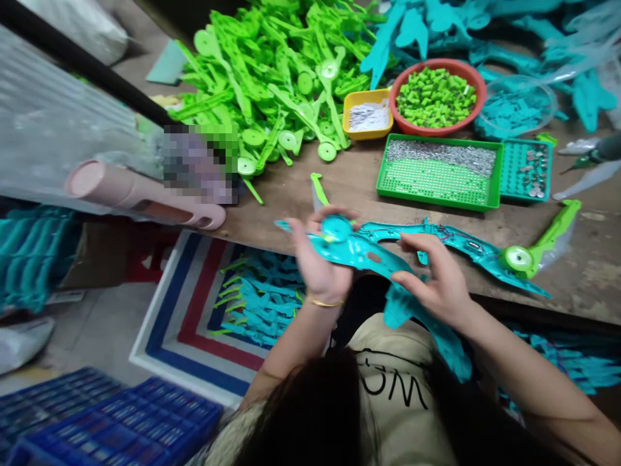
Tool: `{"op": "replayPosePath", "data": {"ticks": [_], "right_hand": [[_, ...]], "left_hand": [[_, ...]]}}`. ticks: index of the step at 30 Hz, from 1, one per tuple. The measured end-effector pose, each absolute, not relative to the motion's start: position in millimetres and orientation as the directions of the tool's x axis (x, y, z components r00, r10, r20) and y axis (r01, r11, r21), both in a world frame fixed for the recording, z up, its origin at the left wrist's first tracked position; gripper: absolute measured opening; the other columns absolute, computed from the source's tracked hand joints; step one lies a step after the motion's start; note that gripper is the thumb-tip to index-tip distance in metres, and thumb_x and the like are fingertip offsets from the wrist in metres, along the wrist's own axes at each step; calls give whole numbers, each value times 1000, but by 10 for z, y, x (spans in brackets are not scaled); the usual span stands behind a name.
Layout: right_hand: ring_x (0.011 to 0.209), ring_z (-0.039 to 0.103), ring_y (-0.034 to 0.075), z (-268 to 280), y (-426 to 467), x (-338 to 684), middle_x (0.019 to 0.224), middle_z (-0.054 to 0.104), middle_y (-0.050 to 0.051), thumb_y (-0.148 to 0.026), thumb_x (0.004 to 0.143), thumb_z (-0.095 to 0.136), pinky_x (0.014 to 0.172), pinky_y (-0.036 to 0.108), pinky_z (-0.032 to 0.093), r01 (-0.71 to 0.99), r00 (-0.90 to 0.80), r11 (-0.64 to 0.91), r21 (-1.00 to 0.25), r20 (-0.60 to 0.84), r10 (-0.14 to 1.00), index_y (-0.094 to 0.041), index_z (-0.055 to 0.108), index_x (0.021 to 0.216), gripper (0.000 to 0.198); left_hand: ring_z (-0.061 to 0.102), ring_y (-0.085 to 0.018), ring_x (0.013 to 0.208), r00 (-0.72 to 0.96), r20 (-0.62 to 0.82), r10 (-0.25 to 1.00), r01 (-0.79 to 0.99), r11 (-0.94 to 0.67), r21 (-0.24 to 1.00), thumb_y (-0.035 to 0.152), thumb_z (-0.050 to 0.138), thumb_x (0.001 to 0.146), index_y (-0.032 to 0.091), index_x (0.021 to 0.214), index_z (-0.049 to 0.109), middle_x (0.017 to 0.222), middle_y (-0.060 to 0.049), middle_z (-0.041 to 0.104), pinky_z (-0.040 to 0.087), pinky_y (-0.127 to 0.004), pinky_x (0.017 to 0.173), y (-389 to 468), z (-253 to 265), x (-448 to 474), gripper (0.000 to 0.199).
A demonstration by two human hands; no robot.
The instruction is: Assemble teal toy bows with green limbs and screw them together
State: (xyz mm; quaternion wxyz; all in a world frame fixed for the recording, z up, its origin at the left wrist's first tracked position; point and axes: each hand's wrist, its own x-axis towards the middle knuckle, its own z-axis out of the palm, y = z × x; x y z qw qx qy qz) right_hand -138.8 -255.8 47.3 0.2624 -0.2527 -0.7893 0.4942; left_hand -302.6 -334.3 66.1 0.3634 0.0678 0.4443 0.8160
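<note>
Left hand cradles the turquoise shell at the surface's near edge; right hand curves over its middle, grip unclear. A loose hold could drop it; a sideways swing could snag the wires in the wired shell. Red bowl: green pieces. Yellow dish: white pieces. Green tray: silvery parts.

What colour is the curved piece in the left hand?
The curved piece is turquoise, best seen in the head view.
</note>
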Motion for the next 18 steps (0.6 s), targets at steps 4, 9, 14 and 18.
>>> {"op": "replayPosePath", "data": {"ticks": [4, 9, 14, 18], "right_hand": [[118, 62, 22, 489, -2467, -951, 127, 65, 7, -38, 85, 67, 101, 42, 51, 194, -951, 156, -968, -146, 274, -26, 51, 136, 55], [90, 69, 15, 525, -2698, -1214, 106, 69, 4, -34, 98, 42, 82, 34, 58, 77, -970, -164, -984, -112, 218, -26, 25, 153, 58], [112, 59, 30, 601, -2807, -1755, 125, 59, 16, -44, 90, 57, 95, 51, 52, 143, -903, 520, -842, 104, 417, -21, 30, 152, 71], [126, 51, 30, 726, -2465, -1679, 136, 53, 13, -46, 90, 58, 105, 51, 45, 21, -916, 754, -656, 290, 278, -26, 42, 146, 62]], "left_hand": [[61, -14, 104, -816, 135, 562, -229, -529, 817, 65, 25, 97, 28, 89, 66, 101, 8, 71, 51, -28, 92, -3459, 919, -3691, 56], [49, -22, 130, -691, 199, 695, -100, -364, 926, 87, 35, 79, 33, 112, 61, 122, 7, 65, 40, -42, 112, -3347, 896, -3717, 68], [60, -26, 120, -599, 113, 793, -59, -185, 981, 56, 85, 59, 44, 139, 41, 142, 0, 53, 54, -42, 98, -3357, 732, -3293, 92], [71, -27, 94, -476, -157, 865, -161, 90, 983, 39, 82, 68, 28, 126, 57, 114, -8, 70, 61, -44, 83, -3471, 796, -3406, 64]]}}
